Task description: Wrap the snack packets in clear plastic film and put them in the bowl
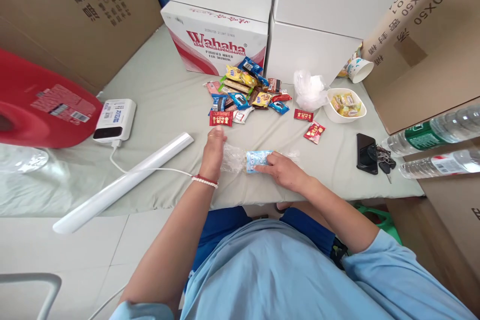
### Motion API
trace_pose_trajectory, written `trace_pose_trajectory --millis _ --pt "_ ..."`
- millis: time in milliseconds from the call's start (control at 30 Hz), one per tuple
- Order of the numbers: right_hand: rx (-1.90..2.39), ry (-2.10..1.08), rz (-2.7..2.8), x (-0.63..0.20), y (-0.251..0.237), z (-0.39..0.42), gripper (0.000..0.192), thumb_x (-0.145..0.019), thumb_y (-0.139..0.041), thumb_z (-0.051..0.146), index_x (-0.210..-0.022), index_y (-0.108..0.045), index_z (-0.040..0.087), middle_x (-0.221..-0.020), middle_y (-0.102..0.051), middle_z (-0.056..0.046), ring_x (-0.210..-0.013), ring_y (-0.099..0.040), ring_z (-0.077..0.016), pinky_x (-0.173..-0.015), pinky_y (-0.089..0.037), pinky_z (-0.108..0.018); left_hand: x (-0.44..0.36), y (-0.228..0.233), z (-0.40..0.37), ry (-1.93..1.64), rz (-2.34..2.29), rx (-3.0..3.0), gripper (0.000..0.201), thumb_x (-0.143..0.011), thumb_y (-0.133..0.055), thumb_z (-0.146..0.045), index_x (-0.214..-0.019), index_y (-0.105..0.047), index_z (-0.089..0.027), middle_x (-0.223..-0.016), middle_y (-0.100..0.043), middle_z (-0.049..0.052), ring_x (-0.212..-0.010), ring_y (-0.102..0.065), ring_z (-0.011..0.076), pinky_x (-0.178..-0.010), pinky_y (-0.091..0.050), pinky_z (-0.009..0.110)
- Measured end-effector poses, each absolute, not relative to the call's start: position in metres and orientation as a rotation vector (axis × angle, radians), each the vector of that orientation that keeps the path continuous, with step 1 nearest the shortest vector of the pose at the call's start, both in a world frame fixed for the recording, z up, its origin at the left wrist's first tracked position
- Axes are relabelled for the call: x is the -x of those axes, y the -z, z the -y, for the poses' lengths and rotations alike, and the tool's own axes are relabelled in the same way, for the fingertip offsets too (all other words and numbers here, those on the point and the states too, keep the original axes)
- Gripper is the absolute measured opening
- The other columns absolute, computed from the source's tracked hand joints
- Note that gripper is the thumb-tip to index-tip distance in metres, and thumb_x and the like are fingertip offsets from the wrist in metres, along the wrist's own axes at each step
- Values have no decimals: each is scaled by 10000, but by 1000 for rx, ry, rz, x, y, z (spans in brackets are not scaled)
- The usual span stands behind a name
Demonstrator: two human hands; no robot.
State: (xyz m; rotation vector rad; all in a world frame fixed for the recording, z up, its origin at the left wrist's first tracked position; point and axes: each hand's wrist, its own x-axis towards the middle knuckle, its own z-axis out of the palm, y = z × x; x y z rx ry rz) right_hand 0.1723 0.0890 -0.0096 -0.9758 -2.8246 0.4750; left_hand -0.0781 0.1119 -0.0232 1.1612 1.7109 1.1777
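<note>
A clear plastic bag (234, 158) lies on the grey-green cloth-covered table (168, 105) with a light blue snack packet (257, 160) inside it. My left hand (213, 152) holds the bag's left end, fingers closed on the plastic. My right hand (282, 169) presses on the right part of the bag and touches the blue packet. A pile of wrapped snacks (245, 90) lies just beyond, with red packets (220, 119) (314, 132) nearer to me.
A white bowl (335, 112) with sweets and a crumpled plastic bag (309, 89) sit at right. A phone with keys (366, 154), water bottles (435, 132), a white roll (123, 182), a power bank (114, 120), a Wahaha box (215, 40) and cardboard boxes surround the table.
</note>
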Motion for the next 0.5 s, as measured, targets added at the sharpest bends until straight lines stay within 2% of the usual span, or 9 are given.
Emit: trace_pose_trajectory --millis 100,133,167,267,333,400,500 --pt "963 -511 2773 -174 10 -90 399 -1057 -438 199 -1310 -734 287 -895 -537 -54 -862 -470 -214 -783 -423 -314 79 10 -108 -820 -1729 -1361 933 -716 -779 -617 -1486 -458 -199 -1123 -710 74 -1009 -680 241 -886 -499 341" --pt "965 -536 2737 -176 9 -89 378 -1064 -459 240 -1321 -731 292 -909 -545 -57 -870 -484 -213 -773 -424 -312 80 8 -104 -715 -1714 -1440 998 -647 -838 -546 -1497 -451 -193 -1070 -717 59 -968 -682 246 -869 -500 347" --pt "967 -569 2697 -177 8 -89 360 -1068 -480 287 -1324 -732 293 -923 -553 -61 -879 -499 -211 -763 -426 -309 82 6 -98 -640 -1689 -1501 973 -618 -851 -486 -1469 -486 -187 -1004 -718 39 -915 -680 243 -842 -503 347" --pt "971 -665 2594 -180 4 -87 365 -1072 -499 410 -1307 -747 283 -938 -572 -72 -895 -533 -206 -744 -434 -304 84 2 -80 -659 -1632 -1491 508 -681 -757 -418 -1123 -671 -184 -815 -683 -1 -756 -642 205 -731 -495 321" --pt "975 -693 2563 -179 2 -86 378 -1075 -490 437 -1290 -758 279 -928 -576 -73 -892 -539 -206 -746 -436 -308 79 -1 -70 -807 -1612 -1385 291 -716 -720 -409 -904 -666 -193 -762 -657 -11 -707 -617 174 -686 -483 293" --pt "982 -692 2559 -176 1 -87 369 -1073 -495 433 -1288 -757 287 -920 -576 -71 -886 -537 -208 -746 -432 -311 66 -6 -62 -943 -1587 -1286 244 -735 -721 -398 -846 -655 -191 -756 -653 -11 -694 -613 156 -667 -483 274" --pt "957 -685 2587 -173 1 -90 340 -1066 -514 390 -1241 -770 249 -905 -578 -71 -870 -529 -210 -775 -439 -325 37 -11 -57 -969 -1531 -1302 206 -808 -673 -352 -921 -703 -182 -806 -694 11 -716 -639 159 -691 -518 284"
